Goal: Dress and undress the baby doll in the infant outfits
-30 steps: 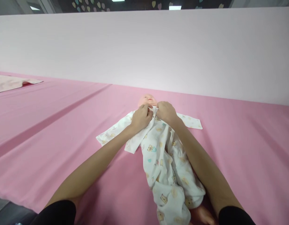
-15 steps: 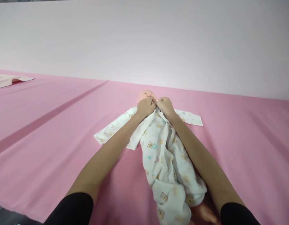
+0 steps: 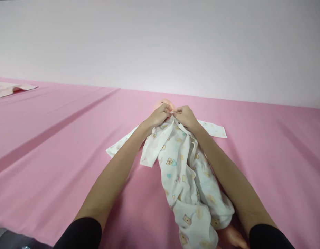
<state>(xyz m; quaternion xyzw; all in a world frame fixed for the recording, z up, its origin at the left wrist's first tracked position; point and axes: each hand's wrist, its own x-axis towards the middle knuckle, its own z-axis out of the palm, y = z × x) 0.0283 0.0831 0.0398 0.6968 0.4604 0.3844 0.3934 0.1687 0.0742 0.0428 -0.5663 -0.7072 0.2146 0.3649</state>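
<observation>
No text, label, brand, number or sign can be read anywhere in the frame. The white printed garment (image 3: 172, 169), running from the centre to the bottom of the frame, bears bear pictures (image 3: 171, 162) and other coloured motifs, some too small and blurred to tell whether any lettering stands among them. Nor do legible characters show on the pink sheet (image 3: 58, 155) across the middle and lower frame, the pale cloth (image 3: 7, 89) at the left edge, the white panel (image 3: 160, 45) filling the upper frame, or the black sleeves (image 3: 81, 235) at lower left and lower right.
</observation>
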